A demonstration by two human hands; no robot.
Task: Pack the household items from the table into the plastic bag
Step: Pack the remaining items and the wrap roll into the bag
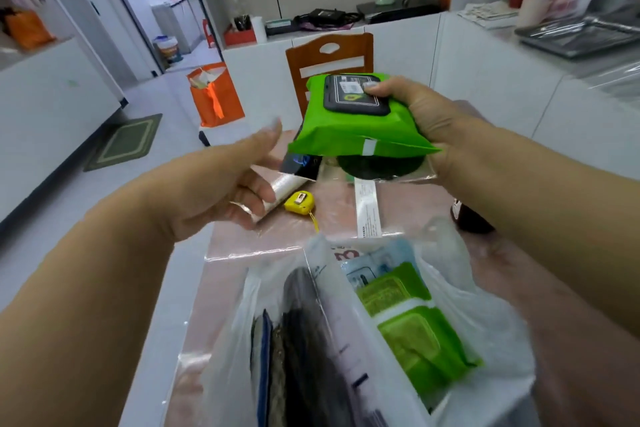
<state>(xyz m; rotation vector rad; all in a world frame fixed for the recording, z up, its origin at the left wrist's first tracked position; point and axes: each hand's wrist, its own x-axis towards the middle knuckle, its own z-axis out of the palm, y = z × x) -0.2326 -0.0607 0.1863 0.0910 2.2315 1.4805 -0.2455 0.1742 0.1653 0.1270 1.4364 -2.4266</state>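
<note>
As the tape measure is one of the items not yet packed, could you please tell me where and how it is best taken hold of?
Pinch the yellow tape measure across its two flat sides, coming from above. It lies flat on the table, small and boxy, with its cord trailing toward the plastic bag. The left hand is open and nearest; the right hand holds the green wipes pack.

A pinkish tabletop under a glossy clear plastic cover (pixel 346 215) carries a small yellow tape measure (pixel 299 202), a clear cellophane packet with a round black item (pixel 379 168), a dark brown bottle (pixel 467 217) and the open white plastic bag (pixel 485 315).
</note>
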